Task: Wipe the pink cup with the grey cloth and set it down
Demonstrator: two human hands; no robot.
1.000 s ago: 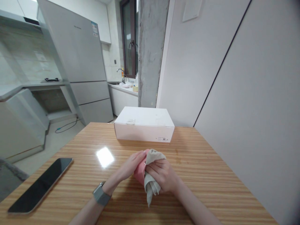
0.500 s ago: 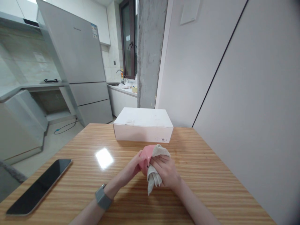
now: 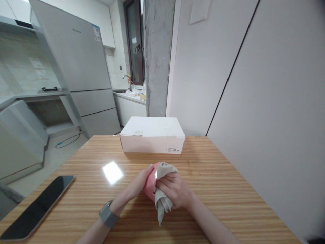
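A glossy, rounded pink object (image 3: 150, 183) with a small dark spot on its side is held over the middle of the wooden table. Its exact kind is hard to make out, as hands and cloth cover much of it. My left hand (image 3: 138, 182), with a grey watch on the wrist, grips it from the left; most of those fingers are hidden behind it. A light grey-beige cloth (image 3: 163, 200) is bunched in my right hand (image 3: 175, 189), which presses it against the object's right side. One end of the cloth hangs down below my fingers.
Beyond my hands, a closed white box (image 3: 152, 144) stands on the wooden table (image 3: 215, 189). A dark-screened phone (image 3: 38, 208) lies at the left edge. Farther back are a grey fridge (image 3: 71, 51), a concrete pillar (image 3: 158, 57) and a white wall at right.
Both hands, with the pink object and cloth, have come slightly nearer to me and to the left. My grip on each stays much the same. The view has shifted a little.
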